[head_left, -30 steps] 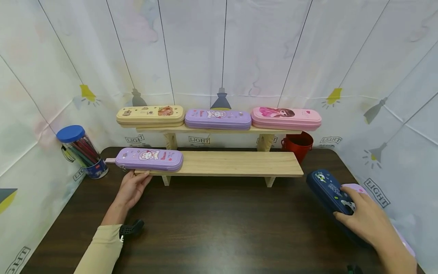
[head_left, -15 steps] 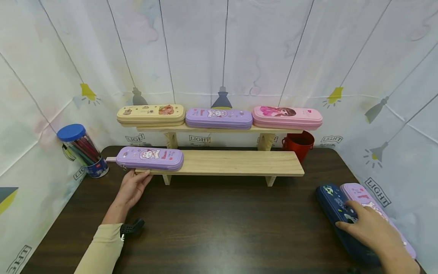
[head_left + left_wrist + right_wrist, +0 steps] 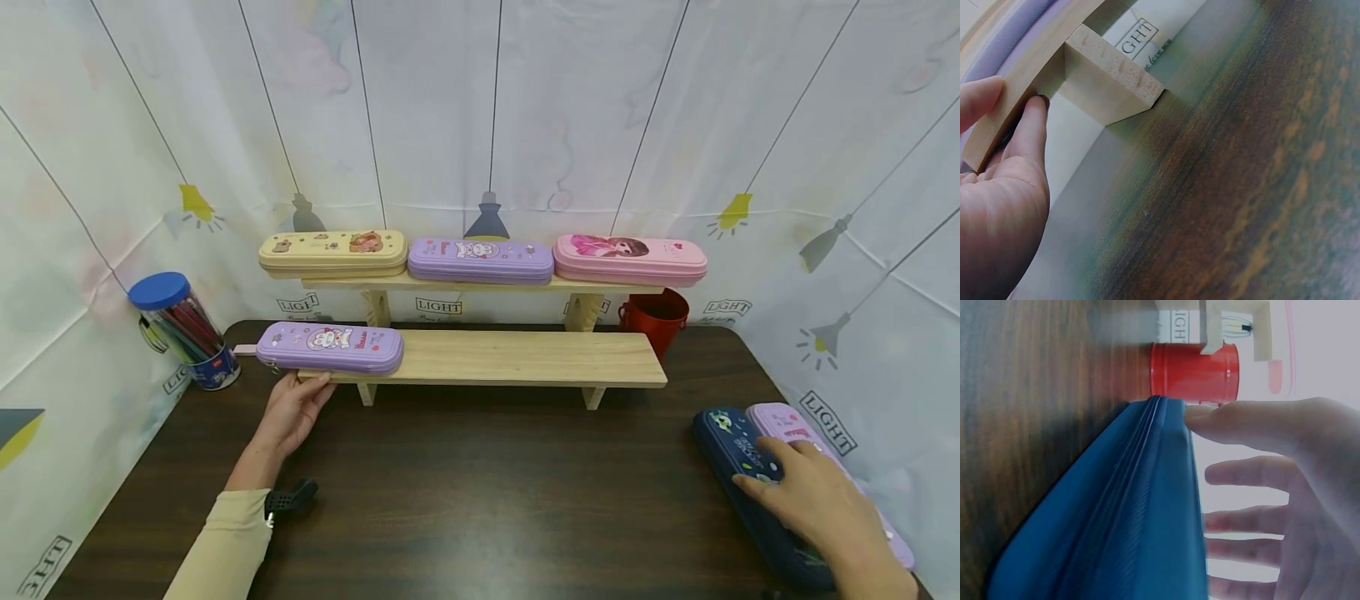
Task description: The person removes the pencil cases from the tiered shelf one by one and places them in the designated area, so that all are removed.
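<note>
My left hand (image 3: 288, 417) grips the front left corner of the lower board of a two-tier wooden shelf (image 3: 517, 357). In the left wrist view, thumb and fingers pinch the board's edge (image 3: 1029, 81). Just above this hand, a purple pencil case (image 3: 330, 347) lies on the board. On the right, a navy pencil case (image 3: 780, 533) lies on the table beside a lilac pencil case (image 3: 787, 421). My right hand (image 3: 821, 496) rests over the navy case; in the right wrist view its thumb touches the top edge, with the fingers loosely spread.
On the upper tier sit a yellow case (image 3: 333, 254), a purple case (image 3: 480, 261) and a pink case (image 3: 630, 260). A blue-lidded jar of pens (image 3: 183, 329) leans at left. Behind the shelf's right end stands a red bucket (image 3: 658, 312).
The navy case has moved right and toward me, down beside the lilac one, where it now lies. My right hand has loosened its grip on it. The left hand has stayed put.
</note>
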{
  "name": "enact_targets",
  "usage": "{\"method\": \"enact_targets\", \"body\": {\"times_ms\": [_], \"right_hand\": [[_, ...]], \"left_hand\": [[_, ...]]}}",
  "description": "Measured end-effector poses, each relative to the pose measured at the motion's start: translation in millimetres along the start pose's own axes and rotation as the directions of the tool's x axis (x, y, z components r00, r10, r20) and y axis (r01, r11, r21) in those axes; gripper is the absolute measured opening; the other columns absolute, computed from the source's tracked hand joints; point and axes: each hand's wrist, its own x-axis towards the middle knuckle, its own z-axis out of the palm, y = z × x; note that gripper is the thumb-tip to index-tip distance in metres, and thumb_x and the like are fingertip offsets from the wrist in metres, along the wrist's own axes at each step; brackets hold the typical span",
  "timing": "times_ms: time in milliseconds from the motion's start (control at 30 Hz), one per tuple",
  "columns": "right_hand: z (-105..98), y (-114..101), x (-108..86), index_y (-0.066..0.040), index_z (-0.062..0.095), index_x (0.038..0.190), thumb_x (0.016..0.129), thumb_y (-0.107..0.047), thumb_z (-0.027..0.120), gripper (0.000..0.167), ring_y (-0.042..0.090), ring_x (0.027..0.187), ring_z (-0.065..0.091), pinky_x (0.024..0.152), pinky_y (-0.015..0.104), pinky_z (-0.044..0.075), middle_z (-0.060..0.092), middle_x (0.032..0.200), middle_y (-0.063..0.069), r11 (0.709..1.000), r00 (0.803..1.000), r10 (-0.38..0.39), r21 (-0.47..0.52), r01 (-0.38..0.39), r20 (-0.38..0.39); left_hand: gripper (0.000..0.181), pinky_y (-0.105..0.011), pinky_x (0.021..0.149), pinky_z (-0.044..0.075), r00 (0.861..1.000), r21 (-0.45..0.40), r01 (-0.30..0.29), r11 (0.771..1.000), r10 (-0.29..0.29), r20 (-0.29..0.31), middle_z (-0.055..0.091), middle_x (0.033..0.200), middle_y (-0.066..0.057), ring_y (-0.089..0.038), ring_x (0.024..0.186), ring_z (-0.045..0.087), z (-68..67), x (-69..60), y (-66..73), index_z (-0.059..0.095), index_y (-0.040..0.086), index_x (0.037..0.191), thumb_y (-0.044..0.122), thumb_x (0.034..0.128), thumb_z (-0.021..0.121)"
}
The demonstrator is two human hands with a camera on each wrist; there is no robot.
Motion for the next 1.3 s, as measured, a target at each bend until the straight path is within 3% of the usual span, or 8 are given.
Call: {"method": "enact_targets", "body": {"times_ms": [167, 300, 533, 633, 867, 1167, 1300], "right_hand": [[-7.6, -15.8, 6.8, 0.004, 0.048, 0.139, 0.084, -0.065, 0.065, 0.090, 0.059, 0.115, 0.044, 0.090, 0.080, 0.039, 0.042, 0.134, 0.042, 0.999, 0.997, -0.039, 0.008, 0.040, -0.062], [-12.3, -36.2, 13.0, -0.001, 0.048, 0.140, 0.084, -0.056, 0.071, 0.082, 0.058, 0.114, 0.047, 0.086, 0.077, 0.043, 0.045, 0.135, 0.038, 0.995, 0.986, -0.089, 0.026, 0.093, -0.138], [-15.0, -72.6, 20.3, -0.007, 0.053, 0.137, 0.086, -0.038, 0.074, 0.063, 0.052, 0.114, 0.051, 0.080, 0.073, 0.047, 0.050, 0.134, 0.030, 0.971, 0.926, -0.211, 0.042, 0.235, -0.313], [-13.9, -85.8, 23.6, -0.007, 0.053, 0.137, 0.085, -0.034, 0.075, 0.063, 0.052, 0.116, 0.050, 0.085, 0.073, 0.046, 0.051, 0.133, 0.029, 0.961, 0.910, -0.249, 0.029, 0.273, -0.330], [-4.9, -116.8, 35.2, -0.008, 0.053, 0.139, 0.083, -0.033, 0.077, 0.066, 0.050, 0.119, 0.051, 0.095, 0.073, 0.044, 0.052, 0.135, 0.028, 0.948, 0.903, -0.297, 0.020, 0.318, -0.310], [2.4, -158.0, 48.5, -0.009, 0.056, 0.137, 0.082, -0.029, 0.078, 0.063, 0.044, 0.120, 0.054, 0.101, 0.068, 0.046, 0.057, 0.133, 0.023, 0.908, 0.867, -0.392, 0.020, 0.418, -0.309], [5.2, -178.1, 55.5, -0.009, 0.056, 0.138, 0.083, -0.031, 0.078, 0.063, 0.042, 0.122, 0.054, 0.104, 0.064, 0.045, 0.058, 0.134, 0.021, 0.889, 0.853, -0.427, 0.030, 0.456, -0.301]], "left_hand": [[0.076, -0.020, 0.105, 0.049, 1.000, 0.009, -0.014, 1.000, 0.014, -0.008, 0.023, 0.160, -0.011, -0.001, 0.119, 0.060, -1.0, 0.2, -0.8, 0.001, 0.010, 0.160, -0.003, 0.1017, 0.048], [0.076, -0.020, 0.106, 0.048, 1.000, 0.017, -0.009, 1.000, 0.009, -0.015, 0.019, 0.163, -0.014, 0.000, 0.119, 0.060, -0.5, 0.8, -0.8, 0.001, 0.010, 0.160, -0.002, 0.1016, 0.048], [0.076, -0.023, 0.111, 0.042, 1.000, 0.029, -0.005, 1.000, 0.005, -0.013, 0.011, 0.166, -0.017, 0.001, 0.119, 0.059, 0.0, 0.6, -0.8, 0.000, 0.011, 0.160, -0.001, 0.1020, 0.048], [0.076, -0.022, 0.110, 0.044, 1.000, 0.038, -0.009, 0.999, 0.010, -0.014, 0.012, 0.165, -0.017, 0.000, 0.120, 0.058, 0.6, 0.5, -0.4, 0.001, 0.011, 0.160, 0.000, 0.1021, 0.049], [0.075, -0.020, 0.108, 0.047, 1.000, 0.038, -0.016, 0.999, 0.016, -0.014, 0.011, 0.165, -0.018, 0.000, 0.121, 0.058, 1.6, 0.9, -2.0, 0.002, 0.010, 0.160, -0.001, 0.1019, 0.048], [0.074, -0.020, 0.106, 0.048, 1.000, 0.013, -0.022, 1.000, 0.022, -0.011, 0.024, 0.160, -0.012, -0.001, 0.120, 0.060, 0.7, 1.7, -1.6, 0.003, 0.010, 0.160, -0.002, 0.1017, 0.048], [0.074, -0.020, 0.105, 0.049, 1.000, 0.012, -0.022, 1.000, 0.022, -0.007, 0.020, 0.162, -0.013, -0.001, 0.120, 0.059, 0.0, 1.4, -1.0, 0.003, 0.011, 0.160, -0.002, 0.1021, 0.047]]}}
